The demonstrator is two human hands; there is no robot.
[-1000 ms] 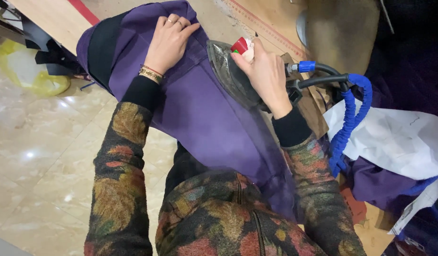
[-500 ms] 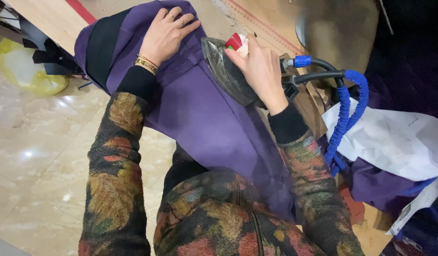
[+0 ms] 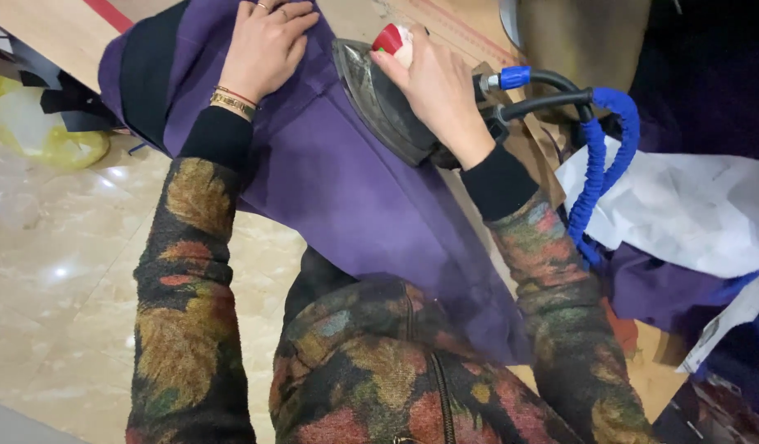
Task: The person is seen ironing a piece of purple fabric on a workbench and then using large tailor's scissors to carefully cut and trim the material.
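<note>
A purple garment [image 3: 346, 189] with a black band [image 3: 145, 74] lies over the edge of a tan work table [image 3: 50, 29]. My left hand [image 3: 264, 45] presses flat on the cloth near the top, fingers together, bracelets at the wrist. My right hand [image 3: 433, 90] grips the handle of a dark steam iron [image 3: 379, 103] that rests on the purple cloth; a red and white knob [image 3: 392, 39] shows under my fingers. My patterned sleeves frame the garment.
A blue coiled hose and black cable [image 3: 597, 156] run from the iron's back to the right. White paper [image 3: 683, 205] and more purple cloth [image 3: 667, 292] lie at the right. A yellow bag [image 3: 34, 123] sits on the shiny tiled floor [image 3: 59, 263] at the left.
The iron under my right hand has slid a little forward along the purple cloth. My left hand has shifted up the cloth with it, still pressing flat.
</note>
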